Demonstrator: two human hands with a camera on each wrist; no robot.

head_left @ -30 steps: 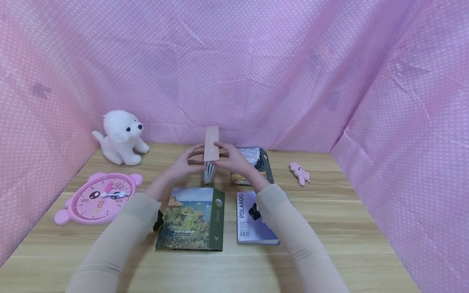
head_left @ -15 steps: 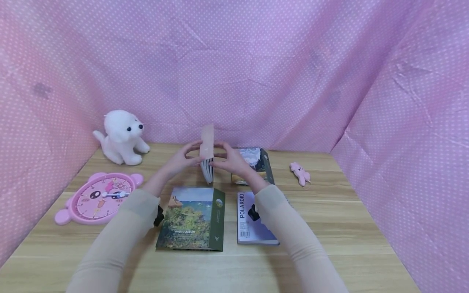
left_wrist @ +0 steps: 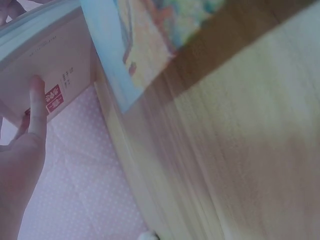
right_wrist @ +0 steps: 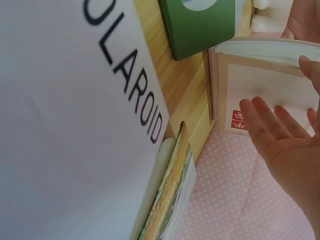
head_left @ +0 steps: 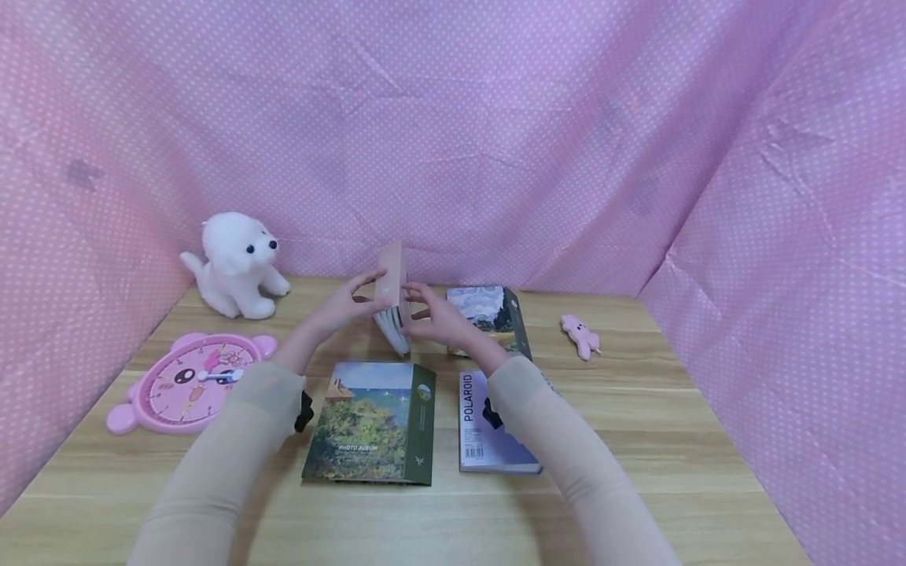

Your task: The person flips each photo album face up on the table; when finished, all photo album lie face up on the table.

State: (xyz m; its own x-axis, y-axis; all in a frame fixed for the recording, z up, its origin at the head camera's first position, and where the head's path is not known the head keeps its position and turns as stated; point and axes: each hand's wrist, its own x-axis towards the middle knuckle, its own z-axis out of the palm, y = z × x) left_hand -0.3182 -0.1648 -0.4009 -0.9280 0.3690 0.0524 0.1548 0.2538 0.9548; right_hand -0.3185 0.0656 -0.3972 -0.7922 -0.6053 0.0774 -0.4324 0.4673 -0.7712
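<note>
A thick pale pink book (head_left: 391, 275) stands on its edge at the back middle of the table, spine up and tilted left. My left hand (head_left: 338, 306) holds its left side, the fingers bent around the upper part. In the left wrist view, digits of that hand lie against the cover (left_wrist: 65, 75) near a red printed mark. On the opposite side my right hand (head_left: 442, 318) has its fingertips at the cover; the right wrist view shows these fingers (right_wrist: 272, 120) nearly straight. White pages (right_wrist: 270, 50) show between the covers.
In front lies a photo album (head_left: 368, 424) with a garden picture, beside a lilac Polaroid book (head_left: 488, 448). Another painted album (head_left: 488, 310) lies behind. A pink clock (head_left: 194, 385) and a white plush dog (head_left: 237, 263) are left; a small pink plush (head_left: 580, 336) is right.
The pink book has tilted from near upright to the left. Both hands have moved left with its top, and more of the painted album behind the right hand shows.
</note>
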